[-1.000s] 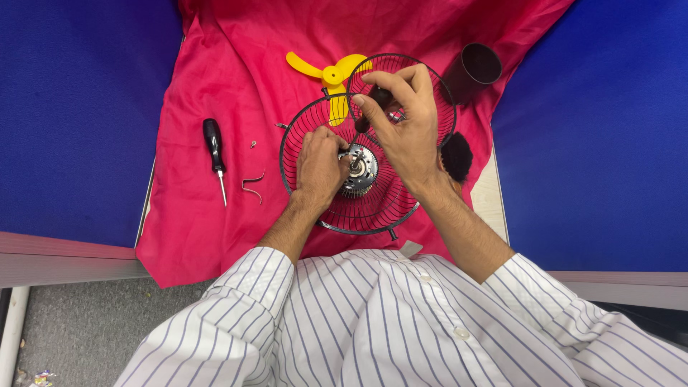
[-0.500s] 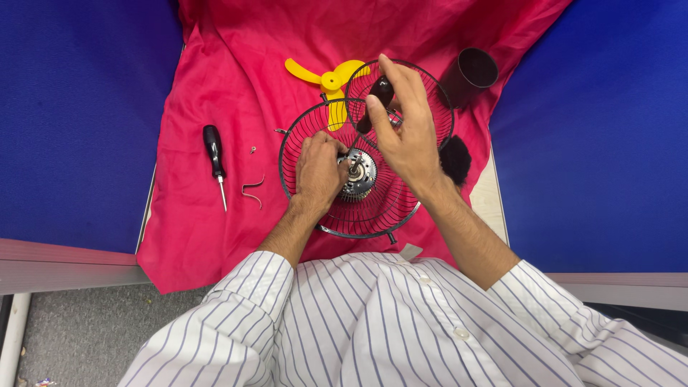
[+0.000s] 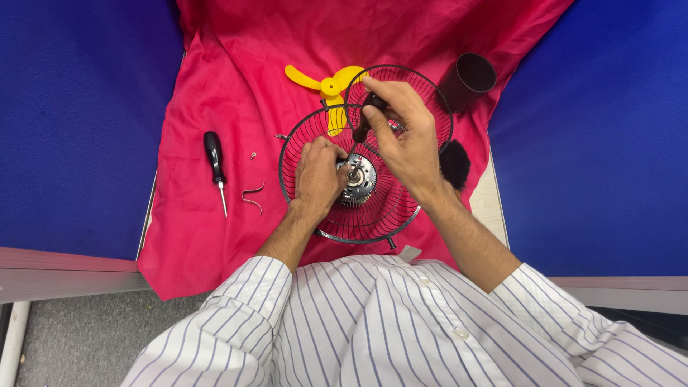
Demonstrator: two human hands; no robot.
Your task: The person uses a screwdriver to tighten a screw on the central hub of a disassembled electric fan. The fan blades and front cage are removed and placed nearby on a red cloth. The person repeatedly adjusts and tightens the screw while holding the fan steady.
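Head view: the left hand (image 3: 317, 175) presses closed fingers on the metal motor hub (image 3: 357, 179) at the centre of the black wire fan guard (image 3: 344, 215), which lies on the red cloth (image 3: 215, 107) over the desk. The right hand (image 3: 405, 140) has its grip pinched shut around a dark-handled screwdriver (image 3: 363, 125), tip angled toward the hub. If the tip slips off, it could jab the left fingers; a loosened screw could roll beneath the wires.

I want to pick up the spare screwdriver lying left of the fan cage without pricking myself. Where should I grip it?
Take the screwdriver by its thick black handle, the end farther from the person, coming from above. It lies flat on the red cloth with the thin metal tip pointing toward the person, and nothing crowds the handle.
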